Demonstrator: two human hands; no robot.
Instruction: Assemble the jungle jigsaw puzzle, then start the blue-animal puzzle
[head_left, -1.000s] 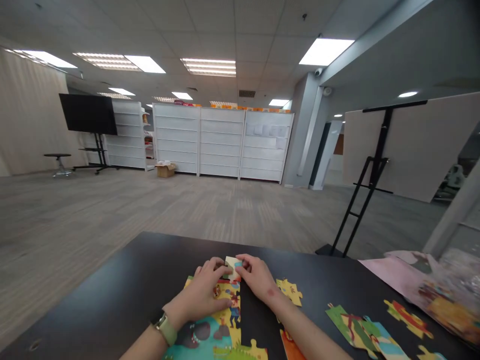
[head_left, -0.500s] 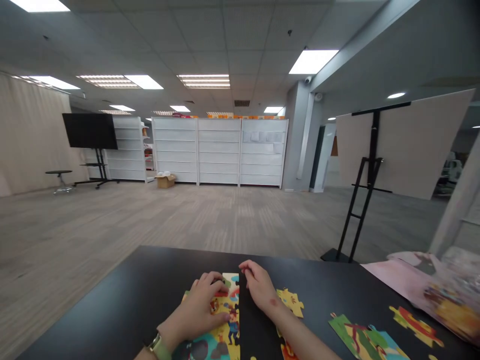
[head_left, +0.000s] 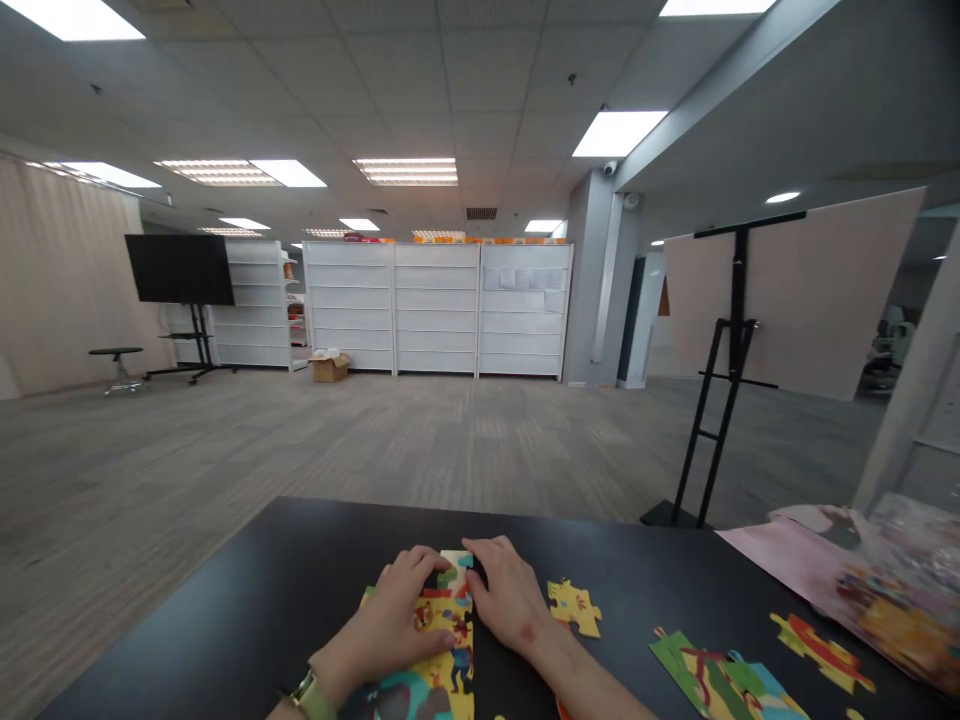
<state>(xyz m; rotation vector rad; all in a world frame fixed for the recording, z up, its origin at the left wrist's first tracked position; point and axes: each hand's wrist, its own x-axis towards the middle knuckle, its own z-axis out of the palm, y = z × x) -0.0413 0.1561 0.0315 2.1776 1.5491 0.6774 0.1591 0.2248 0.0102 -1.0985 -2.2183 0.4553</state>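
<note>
A joined section of colourful jigsaw puzzle (head_left: 459, 668), yellow with cartoon figures and a teal lower part, lies on the black table. Across its left side rests my left hand (head_left: 405, 610), fingers spread and pressing on the pieces. My right hand (head_left: 510, 600) is at the puzzle's upper right edge, its fingertips touching that edge and the thumb apart from the fingers. No loose piece shows in either hand. Just right of my right wrist sits a yellow puzzle piece (head_left: 576, 607); an orange one beneath the forearm is mostly hidden.
Further right on the table (head_left: 315, 545) lie a green and blue puzzle section (head_left: 724, 675) and a red and yellow piece (head_left: 821, 650). A clear plastic bag (head_left: 900, 600) with more pieces rests on pink material at the right edge. Beyond stands a black easel (head_left: 716, 420).
My right hand has shifted left, from above the gap beside the puzzle onto its upper right edge, and its thumb has spread. My left hand stays on the puzzle. The view tilted slightly.
</note>
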